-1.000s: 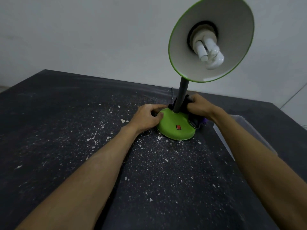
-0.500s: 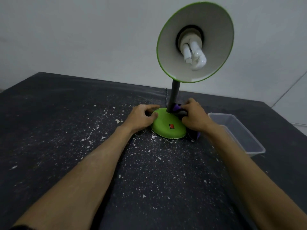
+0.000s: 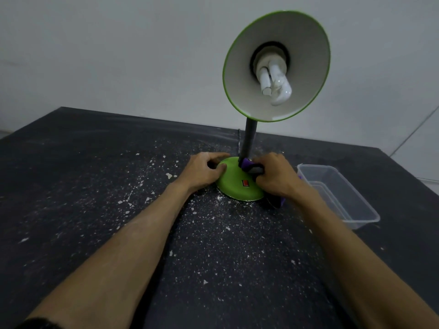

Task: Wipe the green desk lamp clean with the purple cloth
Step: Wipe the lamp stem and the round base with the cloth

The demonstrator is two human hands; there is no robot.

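The green desk lamp stands on the dark table, its round green base (image 3: 234, 187) with a red switch facing me. A black stem rises to the green-rimmed shade (image 3: 276, 67), which tilts toward me and shows a white bulb. My left hand (image 3: 204, 170) grips the left edge of the base. My right hand (image 3: 276, 176) presses the bunched purple cloth (image 3: 250, 166) onto the base where the stem meets it. A bit of the cloth also hangs out below my right wrist.
The black tabletop (image 3: 95, 186) is strewn with white flecks and dust around the lamp. A clear plastic tub (image 3: 342, 200) sits just right of my right hand. A pale wall runs behind the table's far edge.
My right hand has slid the cloth from behind the stem round to the front right of the base. My left hand stays on the base edge. My head has pulled back.
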